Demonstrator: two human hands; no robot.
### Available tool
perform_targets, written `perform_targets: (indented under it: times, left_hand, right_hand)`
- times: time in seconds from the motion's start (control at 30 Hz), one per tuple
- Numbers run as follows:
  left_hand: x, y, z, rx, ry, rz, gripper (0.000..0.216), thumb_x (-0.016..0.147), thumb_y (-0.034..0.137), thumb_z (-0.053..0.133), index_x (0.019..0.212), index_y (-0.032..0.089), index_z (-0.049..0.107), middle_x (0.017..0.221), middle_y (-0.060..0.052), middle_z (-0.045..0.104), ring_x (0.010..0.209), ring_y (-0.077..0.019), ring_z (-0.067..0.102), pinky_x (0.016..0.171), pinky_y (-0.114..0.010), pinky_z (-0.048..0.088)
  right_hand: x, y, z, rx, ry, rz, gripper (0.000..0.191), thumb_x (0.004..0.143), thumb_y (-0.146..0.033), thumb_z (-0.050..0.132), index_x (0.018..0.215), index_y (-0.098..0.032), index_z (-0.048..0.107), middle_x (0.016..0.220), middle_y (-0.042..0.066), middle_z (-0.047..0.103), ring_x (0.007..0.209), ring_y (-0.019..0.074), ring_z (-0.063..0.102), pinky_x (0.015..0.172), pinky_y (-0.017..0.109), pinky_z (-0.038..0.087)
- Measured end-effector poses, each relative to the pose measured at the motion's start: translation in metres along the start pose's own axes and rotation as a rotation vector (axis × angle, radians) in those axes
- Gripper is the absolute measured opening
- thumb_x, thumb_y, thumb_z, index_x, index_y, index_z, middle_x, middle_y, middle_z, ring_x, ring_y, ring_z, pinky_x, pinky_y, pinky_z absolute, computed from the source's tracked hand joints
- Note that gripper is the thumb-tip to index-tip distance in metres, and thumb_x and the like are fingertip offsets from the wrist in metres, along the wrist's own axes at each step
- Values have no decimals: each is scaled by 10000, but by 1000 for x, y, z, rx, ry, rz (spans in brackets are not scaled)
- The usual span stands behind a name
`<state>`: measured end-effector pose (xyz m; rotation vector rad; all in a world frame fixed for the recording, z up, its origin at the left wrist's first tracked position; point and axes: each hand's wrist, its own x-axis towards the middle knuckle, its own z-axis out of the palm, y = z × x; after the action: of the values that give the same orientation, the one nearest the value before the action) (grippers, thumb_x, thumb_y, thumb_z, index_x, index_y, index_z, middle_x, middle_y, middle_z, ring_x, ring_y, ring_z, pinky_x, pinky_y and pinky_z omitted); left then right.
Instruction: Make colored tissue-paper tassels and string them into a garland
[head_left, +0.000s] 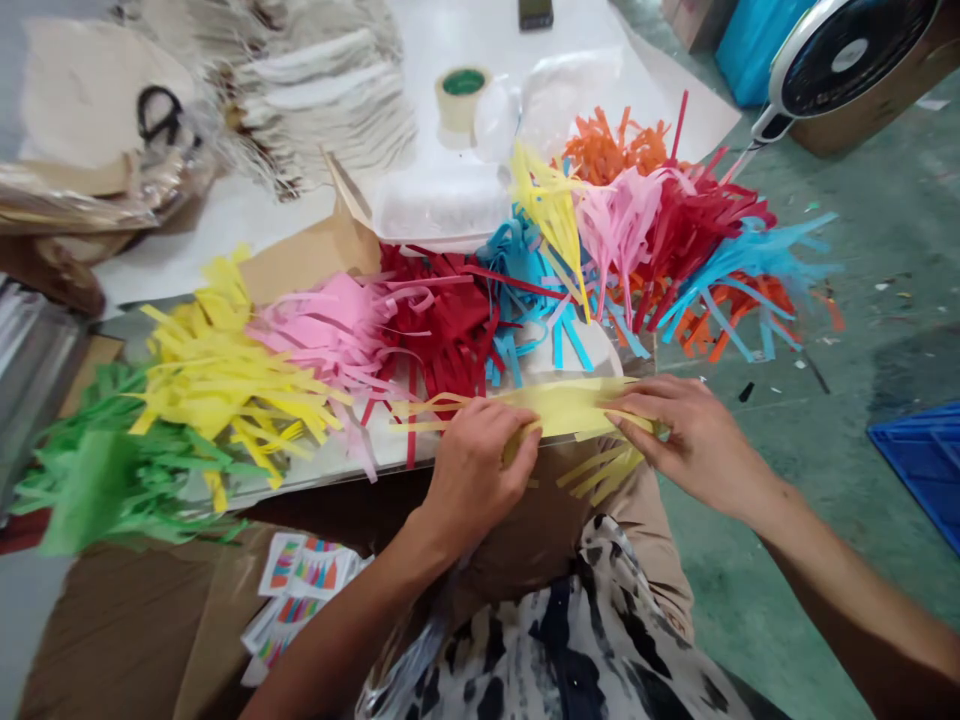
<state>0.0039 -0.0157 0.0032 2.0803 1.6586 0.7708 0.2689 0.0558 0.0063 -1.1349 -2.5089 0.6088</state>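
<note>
Patterned black-and-white garment (570, 640) fills the bottom of the head view, with the knees under the table edge (315, 478).

- Left hand (480, 465): curled tight over the left part of the yellow fringed strip (570, 405), fingertips tucked as if rolling it.
- Right hand (690, 435): fingers stretched along the strip's right end, pinching it. The thumb is hidden.
- Strip: spans both hands at the table's near edge, with its fringe hanging down over the lap.

My read on doing it well:
- Keep the uncut band taut between the hands.
- Roll from the left without trapping the fringe.
- Keep it clear of the red pile (442, 320) and yellow pile (217, 370) just behind, since loose strands snag.

Printed stickers (307, 570) lie by the left forearm. The tape roll (461, 95) is well back.
</note>
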Motion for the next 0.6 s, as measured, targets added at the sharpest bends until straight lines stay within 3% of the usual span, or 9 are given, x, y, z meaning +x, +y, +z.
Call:
perform_targets:
  times: [0.17, 0.4, 0.6]
  left_hand:
    - [6, -8, -1, 183, -10, -92, 221, 1031, 278, 582, 849, 188, 671, 815, -38, 718, 798, -209, 618, 741, -339, 417]
    - [16, -8, 1, 399, -19, -120, 267, 1003, 338, 618, 772, 208, 655, 678, -33, 634, 689, -208, 589, 629, -330, 304]
    - [23, -7, -3, 417, -83, -140, 209, 946, 327, 660, 768, 216, 664, 678, -35, 649, 664, -207, 598, 606, -326, 283]
  right_hand:
    - [3, -2, 7, 8, 80, 86, 185, 1034, -360, 628, 1092, -256, 771, 1054, 47, 820, 1000, 274, 730, 894, 436, 429]
    - [9, -6, 18, -294, 90, 176, 237, 1031, -406, 564, 940, -218, 674, 823, 62, 735, 948, 316, 679, 806, 427, 338]
    - [14, -9, 17, -320, 41, 178, 204, 973, -407, 591, 925, -219, 653, 885, 78, 739, 991, 338, 657, 797, 430, 321]
